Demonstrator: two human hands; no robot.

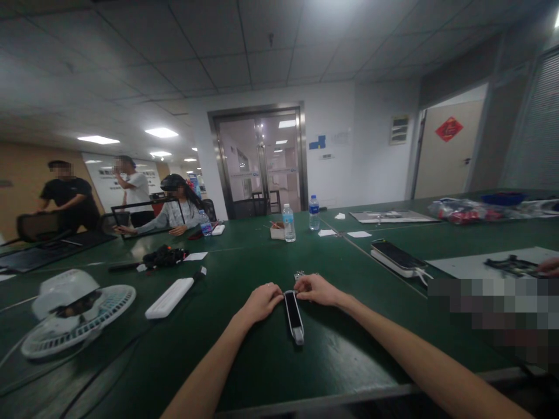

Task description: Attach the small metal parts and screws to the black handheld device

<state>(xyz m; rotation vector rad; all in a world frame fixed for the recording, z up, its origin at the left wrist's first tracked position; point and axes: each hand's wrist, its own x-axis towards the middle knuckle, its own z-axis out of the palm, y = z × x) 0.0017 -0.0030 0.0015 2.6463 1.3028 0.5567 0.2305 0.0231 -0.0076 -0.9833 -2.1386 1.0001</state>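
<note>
A slim pen-shaped device (293, 311) with a black face, white edges and a pale tip lies on the green table, its tip towards me. At its far end, my left hand (263, 301) has its fingers closed against the left edge. My right hand (315, 289) pinches at the right edge of that same end, so the fingertips of both hands nearly meet across it. Just beyond my right fingers is a small shiny patterned thing (299, 274), partly hidden by them.
Left are a white power strip (170, 298), a fan (78, 317) and cables. Ahead stand two water bottles (289, 224) (314, 213) and a small box (277, 231). A phone on a white block (399, 259) lies right. Several people are around; a co-worker's hand (549, 267) is far right.
</note>
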